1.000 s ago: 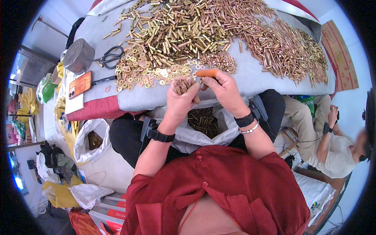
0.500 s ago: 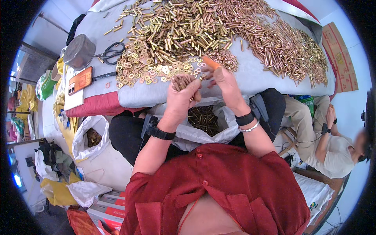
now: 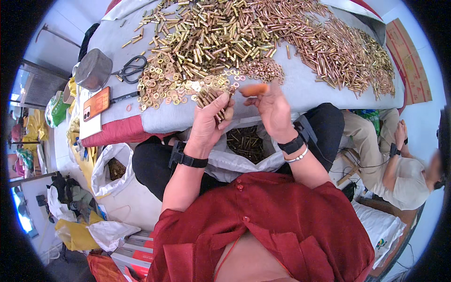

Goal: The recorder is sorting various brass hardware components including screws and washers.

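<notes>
My left hand (image 3: pixel 210 117) is wrapped round a bundle of brass-coloured metal rods or sleeves (image 3: pixel 206 97), their ends pointing up and left. At its upper right, by the thumb, a single rod end (image 3: pixel 232 89) stands out. My right hand (image 3: pixel 274 112) is just to the right, apart from the bundle, its fingers spread and nothing visible in them. An orange finger cover (image 3: pixel 255 90) on it is blurred by motion. Beyond both hands, flat brass washers (image 3: pixel 162 82) lie loose, with coppery washers (image 3: pixel 268 70) to their right. Below the hands, a white sack (image 3: pixel 228 164) holds finished-looking brass rods (image 3: pixel 245 144).
A large heap of brass sleeves (image 3: pixel 211 44) covers the grey-clothed table, with thinner coppery rods (image 3: pixel 338 66) at right. Black scissors (image 3: pixel 131 69), a metal pot (image 3: pixel 94 70) and an orange phone (image 3: pixel 97 103) lie at left. Another person (image 3: pixel 405 185) sits at right.
My right hand has drawn away to the right from the rod end by my left thumb. My left hand has shifted slightly left and lower, still holding the bundle.
</notes>
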`<state>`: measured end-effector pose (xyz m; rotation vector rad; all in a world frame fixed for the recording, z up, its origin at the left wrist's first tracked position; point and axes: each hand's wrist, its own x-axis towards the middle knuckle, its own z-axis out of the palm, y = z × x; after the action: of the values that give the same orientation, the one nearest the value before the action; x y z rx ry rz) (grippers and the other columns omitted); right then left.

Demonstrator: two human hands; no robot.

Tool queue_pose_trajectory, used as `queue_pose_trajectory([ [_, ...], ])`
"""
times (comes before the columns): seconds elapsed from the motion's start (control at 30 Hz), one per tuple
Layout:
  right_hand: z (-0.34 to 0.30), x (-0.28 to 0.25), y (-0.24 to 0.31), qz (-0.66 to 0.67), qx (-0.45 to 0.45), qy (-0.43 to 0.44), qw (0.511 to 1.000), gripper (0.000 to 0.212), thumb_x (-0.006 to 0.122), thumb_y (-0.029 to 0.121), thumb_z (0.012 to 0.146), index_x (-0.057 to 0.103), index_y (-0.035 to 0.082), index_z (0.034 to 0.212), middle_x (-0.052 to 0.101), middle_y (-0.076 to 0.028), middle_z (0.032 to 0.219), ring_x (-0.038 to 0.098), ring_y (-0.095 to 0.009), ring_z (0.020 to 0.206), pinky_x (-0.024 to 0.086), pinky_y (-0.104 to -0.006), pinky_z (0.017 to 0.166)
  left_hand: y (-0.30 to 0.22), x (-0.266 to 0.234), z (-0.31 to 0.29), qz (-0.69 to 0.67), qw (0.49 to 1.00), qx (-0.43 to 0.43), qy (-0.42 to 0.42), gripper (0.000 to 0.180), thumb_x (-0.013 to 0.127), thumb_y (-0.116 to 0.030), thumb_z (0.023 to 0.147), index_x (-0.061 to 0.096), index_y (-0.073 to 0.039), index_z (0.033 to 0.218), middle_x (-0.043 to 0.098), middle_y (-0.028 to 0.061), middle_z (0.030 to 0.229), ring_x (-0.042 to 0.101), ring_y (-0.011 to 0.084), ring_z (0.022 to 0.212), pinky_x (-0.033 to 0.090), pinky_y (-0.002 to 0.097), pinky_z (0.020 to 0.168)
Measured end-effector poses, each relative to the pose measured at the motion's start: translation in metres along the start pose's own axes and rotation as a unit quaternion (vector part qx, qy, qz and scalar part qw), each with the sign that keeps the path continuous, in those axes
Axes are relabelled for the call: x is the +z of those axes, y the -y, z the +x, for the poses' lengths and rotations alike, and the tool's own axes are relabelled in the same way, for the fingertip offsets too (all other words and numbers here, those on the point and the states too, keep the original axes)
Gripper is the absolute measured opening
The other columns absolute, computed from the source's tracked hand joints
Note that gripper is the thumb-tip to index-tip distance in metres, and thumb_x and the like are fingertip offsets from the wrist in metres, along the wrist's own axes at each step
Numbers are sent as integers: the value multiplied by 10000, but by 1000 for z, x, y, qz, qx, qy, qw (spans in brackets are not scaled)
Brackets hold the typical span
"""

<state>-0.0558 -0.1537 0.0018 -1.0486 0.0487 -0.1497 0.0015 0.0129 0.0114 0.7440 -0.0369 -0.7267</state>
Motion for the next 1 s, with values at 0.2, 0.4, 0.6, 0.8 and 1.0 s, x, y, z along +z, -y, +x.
queue_pose_trajectory([
  [0.2,10,-15,16,-172,66,-104,977,436,494,404,934,643,-6,919,644,-67,795,584,-130,709,466,-271,629,2,4,-5,247,967,-40,-46,151,667,-178,840,572,-64,866,587,16,650,525,80,451,335,206,359],
  [0.4,77,-8,13,-541,-180,-150,807,189,659,191,810,631,24,893,635,-95,787,586,-205,734,460,-331,670,18,14,-14,413,899,-144,3,240,712,-238,796,582,-41,837,564,-14,656,526,73,480,380,223,444],
  [0.6,114,-14,-2,-725,-293,-87,617,209,666,198,783,622,46,919,573,-121,843,543,-311,818,442,-386,741,15,14,-11,479,853,-201,41,244,684,-225,775,584,-7,820,568,6,642,530,91,472,431,254,451],
  [0.8,104,-19,-1,-729,-326,-80,597,143,643,140,785,629,48,893,592,-106,815,544,-299,786,437,-383,727,17,10,-12,452,872,-182,36,209,690,-227,785,606,-57,871,568,-18,643,530,71,466,358,222,382],
  [1.0,55,0,15,-510,-219,-102,826,145,618,73,760,638,69,904,596,-86,860,544,-279,817,418,-356,769,18,8,-15,424,879,-214,28,206,681,-227,795,607,-60,891,582,-7,642,552,73,472,342,199,355],
])
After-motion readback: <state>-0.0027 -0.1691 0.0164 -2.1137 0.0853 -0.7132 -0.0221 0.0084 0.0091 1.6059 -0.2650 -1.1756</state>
